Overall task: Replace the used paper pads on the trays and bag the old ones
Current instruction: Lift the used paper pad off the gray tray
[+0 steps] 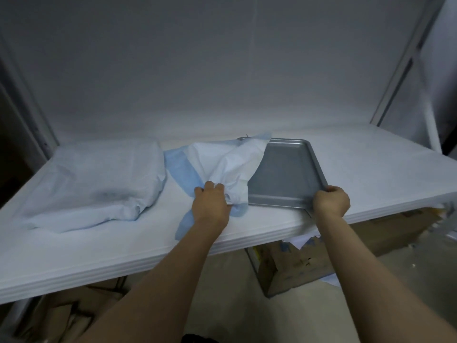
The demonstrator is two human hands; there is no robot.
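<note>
A grey metal tray (284,172) lies on the white table near its front edge, its right half bare. A crumpled paper pad (222,162), white on one side and blue on the other, drapes over the tray's left part and onto the table. My left hand (210,204) grips a bunch of this pad at the tray's front left corner. My right hand (330,200) is closed on the tray's front right corner.
A large pale plastic bag or bundle (99,179) lies on the table (371,164) to the left of the pad. Cardboard boxes (291,266) stand on the floor under the table. A metal frame post (405,60) rises at the right.
</note>
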